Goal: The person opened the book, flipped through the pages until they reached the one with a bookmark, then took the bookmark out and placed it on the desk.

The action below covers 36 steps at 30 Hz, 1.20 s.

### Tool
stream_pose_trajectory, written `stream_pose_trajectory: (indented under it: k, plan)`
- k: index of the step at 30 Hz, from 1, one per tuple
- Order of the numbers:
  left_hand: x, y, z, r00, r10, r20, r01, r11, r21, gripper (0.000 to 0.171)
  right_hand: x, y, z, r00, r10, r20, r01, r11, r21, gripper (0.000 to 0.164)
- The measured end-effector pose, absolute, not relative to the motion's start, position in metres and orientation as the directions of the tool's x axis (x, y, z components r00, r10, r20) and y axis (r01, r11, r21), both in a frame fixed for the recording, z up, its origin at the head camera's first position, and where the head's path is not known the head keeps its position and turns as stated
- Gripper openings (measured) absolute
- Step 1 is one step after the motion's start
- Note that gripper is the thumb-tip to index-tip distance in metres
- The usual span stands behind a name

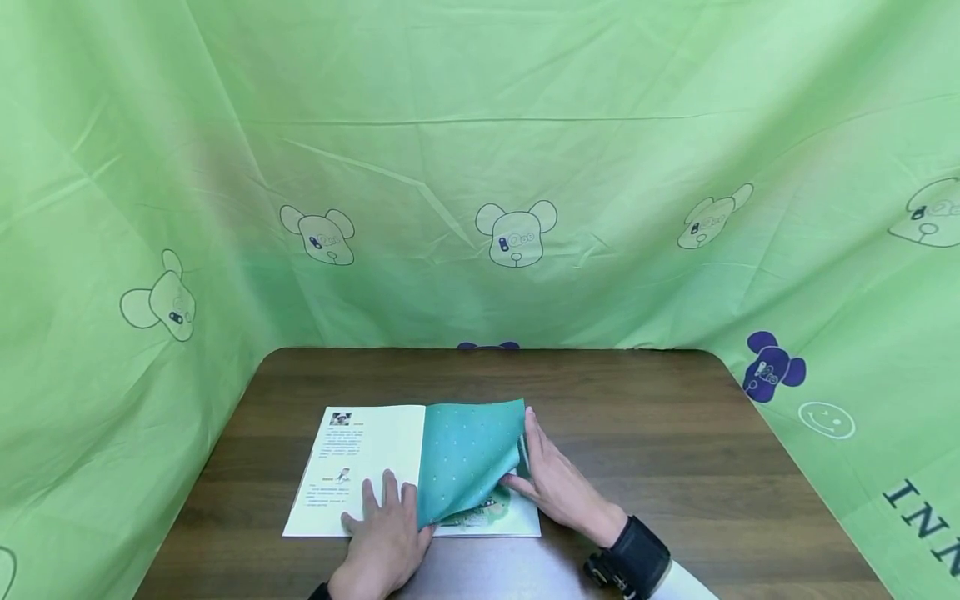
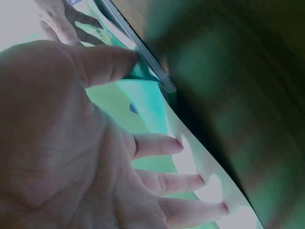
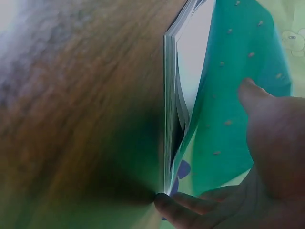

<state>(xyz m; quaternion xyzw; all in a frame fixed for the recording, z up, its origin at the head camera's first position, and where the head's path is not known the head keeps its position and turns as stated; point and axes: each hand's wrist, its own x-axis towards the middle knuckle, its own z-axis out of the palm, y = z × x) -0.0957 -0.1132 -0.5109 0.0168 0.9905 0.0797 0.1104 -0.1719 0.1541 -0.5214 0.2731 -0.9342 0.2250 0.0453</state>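
An open book lies on the wooden table, its white left page (image 1: 375,450) showing small blue text and two little pictures. On its right side, a teal dotted page (image 1: 465,454) bows upward, its near right corner lifted off an illustrated page (image 1: 495,512) below. My left hand (image 1: 386,533) rests with fingers spread on the lower part of the white page, thumb by the fold. At the book's right edge is my right hand (image 1: 562,492), fingers extended along the edge and thumb against the teal page. The right wrist view shows the thumb and fingertips (image 3: 167,202) well apart.
The brown wooden table (image 1: 645,425) extends around the book, with rounded far corners. A green curtain (image 1: 420,167) printed with bear faces hangs behind and along both sides. A black band (image 1: 637,554) is strapped round the right wrist.
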Motion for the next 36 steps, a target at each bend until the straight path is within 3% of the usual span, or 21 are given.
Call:
stream_pose_trajectory:
  k: [5, 14, 24, 29, 36]
  plan:
    - [-0.096, -0.111, -0.508, -0.978, 0.031, -0.208, -0.006, 0.984, 0.176, 0.056, -0.172, 0.161, -0.52, -0.839, -0.516, 0.171, -0.541, 0.763, -0.354, 0.097]
    - [-0.096, -0.111, -0.506, -0.988, -0.001, -0.154, -0.033, 0.979, 0.203, 0.061, -0.174, 0.17, -0.52, -0.655, -0.738, 0.161, -0.751, 0.613, -0.245, 0.103]
    - [-0.097, -0.119, -0.502, -0.97, -0.035, -0.241, -0.101, 0.958, 0.267, 0.077, -0.175, 0.172, -0.521, -0.652, -0.757, 0.049, -0.737, 0.617, -0.274, 0.111]
    - [-0.096, -0.122, -0.498, -0.97, -0.055, -0.238, -0.128, 0.945, 0.302, 0.077, -0.174, 0.172, -0.521, -0.656, -0.754, 0.026, -0.729, 0.625, -0.279, 0.11]
    - [-0.095, -0.131, -0.493, -0.991, -0.07, -0.113, -0.11, 0.91, 0.4, 0.071, -0.174, 0.171, -0.521, -0.653, -0.756, 0.047, -0.739, 0.623, -0.258, 0.109]
